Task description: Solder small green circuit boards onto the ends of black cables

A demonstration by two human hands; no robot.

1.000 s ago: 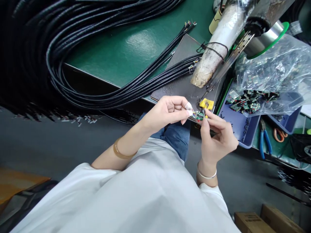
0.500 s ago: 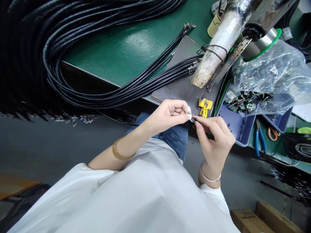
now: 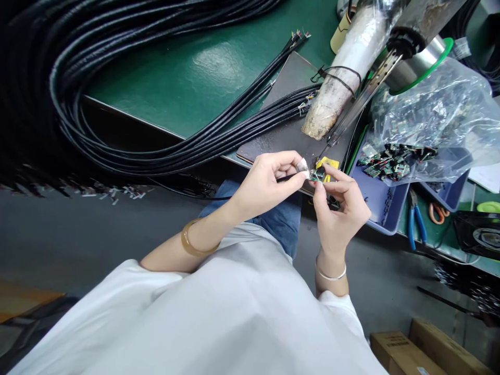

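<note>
My left hand (image 3: 273,179) is closed in a pinch around the end of a black cable (image 3: 286,178), with white wrapping on its fingertips. Thin wires at that end meet a small green circuit board (image 3: 315,175). From the other side, my right hand (image 3: 340,200) grips the board between thumb and fingertips. Whether the wires are fixed to the board or only touch it, I cannot tell. Just behind the fingers stands a yellow clamp-like holder (image 3: 329,162), partly hidden. The tip of a soldering iron (image 3: 344,122) on a stand points down near it.
Bundled black cables (image 3: 187,151) with stripped ends lie across a dark board (image 3: 269,133) on the green table (image 3: 219,62). A white-wrapped tube (image 3: 336,78) slants overhead. To the right are a solder spool (image 3: 424,65), a blue tray (image 3: 378,208) with circuit boards, pliers (image 3: 416,224) and scissors (image 3: 438,213).
The circuit board now shows more of its face between my hands, and the cable in my left hand has come into sight. My right fingers have shifted and spread around the board.
</note>
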